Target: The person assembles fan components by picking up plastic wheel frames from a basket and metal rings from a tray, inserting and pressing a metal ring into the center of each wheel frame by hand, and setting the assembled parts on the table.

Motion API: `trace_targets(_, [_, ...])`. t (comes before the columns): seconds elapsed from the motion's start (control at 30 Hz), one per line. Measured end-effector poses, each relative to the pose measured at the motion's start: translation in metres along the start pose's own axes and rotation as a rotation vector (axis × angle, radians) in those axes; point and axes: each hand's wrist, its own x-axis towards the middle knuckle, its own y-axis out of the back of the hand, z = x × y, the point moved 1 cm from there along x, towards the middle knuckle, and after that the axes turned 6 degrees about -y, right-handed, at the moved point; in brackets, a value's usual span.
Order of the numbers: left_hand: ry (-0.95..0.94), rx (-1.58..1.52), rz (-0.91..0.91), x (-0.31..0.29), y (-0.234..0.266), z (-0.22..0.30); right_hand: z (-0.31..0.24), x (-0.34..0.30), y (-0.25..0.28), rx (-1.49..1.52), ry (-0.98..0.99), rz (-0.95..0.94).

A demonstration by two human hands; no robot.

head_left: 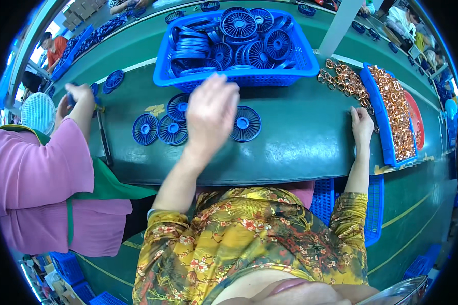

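My left hand (212, 114) is raised over the table, blurred by motion. Its fingers point toward the basket, and I cannot tell whether anything is in them. Just right of it lies a round blue slotted cover (246, 123). To its left are more of these covers, including one at the outer left (145, 129) and another partly under the hand (177, 107). My right hand (362, 123) rests low by the loose copper-coloured rings (347, 81), its fingers pinched together. Whatever the pinch may hold is too small to make out.
A blue basket (160, 79) heaped with blue covers stands at the back. On the right, a blue tray (387, 133) of copper-coloured rings sits beside a red dish (416, 114). At left, a co-worker in a pink top (46, 168) works near a hammer (104, 137).
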Motion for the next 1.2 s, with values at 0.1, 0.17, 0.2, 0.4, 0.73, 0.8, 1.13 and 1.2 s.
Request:
trace_targets(0.1, [0.109,0.358,-0.177,0.027,0.001,-0.038,0.005,0.006,-0.007,-0.245,0.016,0.18])
trace_targets(0.17, [0.371,0.343,-0.478,0.039,0.0,-0.062,0.003,0.006,-0.008,-0.238,-0.012,0.262])
trace_targets(0.2, [0.524,0.356,-0.694,0.041,-0.001,-0.072,0.004,0.007,-0.009,-0.205,-0.015,0.272])
trace_targets(0.4, [0.491,0.15,-0.611,0.047,0.007,-0.071,-0.005,-0.006,-0.001,-0.257,0.107,0.16])
trace_targets(0.73, [0.618,-0.888,0.27,0.001,0.02,0.008,-0.054,-0.042,0.007,0.44,0.396,0.119])
trace_targets(0.8, [0.749,-1.153,0.31,-0.006,0.013,0.031,-0.076,-0.064,0.014,0.492,0.572,0.236])
trace_targets(1.13, [0.619,-1.276,-0.423,-0.025,-0.015,0.076,-0.158,-0.146,0.021,0.559,0.817,0.207])
trace_targets(1.2, [0.508,-1.304,-0.405,-0.03,-0.02,0.082,-0.163,-0.144,0.019,0.55,0.854,0.195])
